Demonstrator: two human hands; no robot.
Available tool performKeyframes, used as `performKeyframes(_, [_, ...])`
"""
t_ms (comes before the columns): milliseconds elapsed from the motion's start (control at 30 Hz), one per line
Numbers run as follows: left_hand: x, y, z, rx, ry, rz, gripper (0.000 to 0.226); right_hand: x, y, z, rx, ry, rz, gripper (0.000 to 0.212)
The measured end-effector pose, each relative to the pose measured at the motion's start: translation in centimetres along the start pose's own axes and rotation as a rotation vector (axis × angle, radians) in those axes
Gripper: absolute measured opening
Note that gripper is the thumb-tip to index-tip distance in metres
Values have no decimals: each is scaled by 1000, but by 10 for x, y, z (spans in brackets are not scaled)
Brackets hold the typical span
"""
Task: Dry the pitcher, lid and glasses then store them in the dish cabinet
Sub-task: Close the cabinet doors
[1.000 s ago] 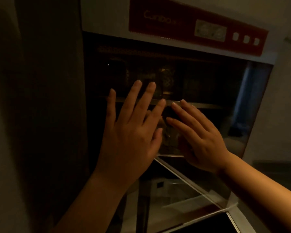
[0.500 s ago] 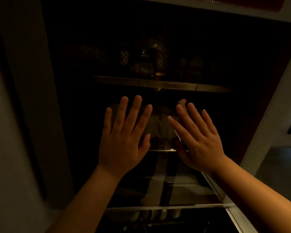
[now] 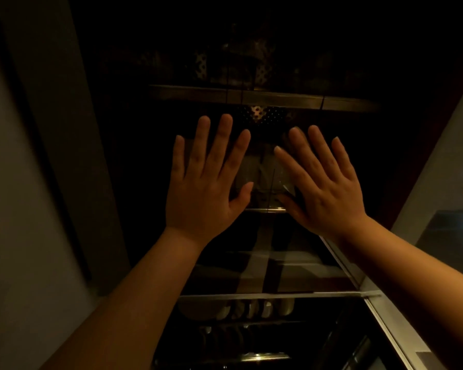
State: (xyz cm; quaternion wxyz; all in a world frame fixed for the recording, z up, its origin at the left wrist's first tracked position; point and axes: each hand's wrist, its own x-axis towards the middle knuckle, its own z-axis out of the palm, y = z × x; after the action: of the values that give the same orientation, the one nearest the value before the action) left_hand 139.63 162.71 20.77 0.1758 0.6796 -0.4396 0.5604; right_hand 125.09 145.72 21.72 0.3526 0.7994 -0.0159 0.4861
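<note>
dark glass door point(image 3: 265, 271), brass-toned bar point(image 3: 265, 98), pale plates point(image 3: 235, 309).

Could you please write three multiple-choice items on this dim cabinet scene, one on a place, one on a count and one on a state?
1. Where do the plates stand?
A. in a rack below the glass door
B. on the floor
C. in the left hand

2. How many hands are at the door?
A. none
B. one
C. two

3. How do the fingers lie?
A. curled into fists
B. straight and spread
C. pinching a cloth

Key: 1 A, the plates stand on edge beneath the glass door. 2 C, the left hand and right hand both show. 3 B, all fingers are flat and apart.
</note>
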Motion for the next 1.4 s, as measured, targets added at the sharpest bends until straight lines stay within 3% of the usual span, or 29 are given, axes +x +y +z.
performKeyframes(467, [-9,10,-9,74,-116,-50,68,-8,-28,-6,-28,-125,215,58])
performKeyframes(767, [-35,32,-45,27,-459,-79,78,-78,-63,-69,205,-644,316,71])
performKeyframes(867, [-86,65,-63,-119,-636,-137,72,-136,-79,-117,390,-752,489,69])
performKeyframes(1033, [-165,153,-111,-347,-858,-65,71,-223,-80,-199,420,-972,587,67])
performKeyframes(1100, [-184,193,-136,-447,-901,-45,72,-244,-73,-226,483,-965,655,64])
performKeyframes(1233, [-194,266,-180,-602,-867,164,73,-272,-68,-260,579,-946,740,56])
performKeyframes(1400, [-191,319,-217,-759,-974,244,71,-289,-70,-270,796,-894,1052,47])
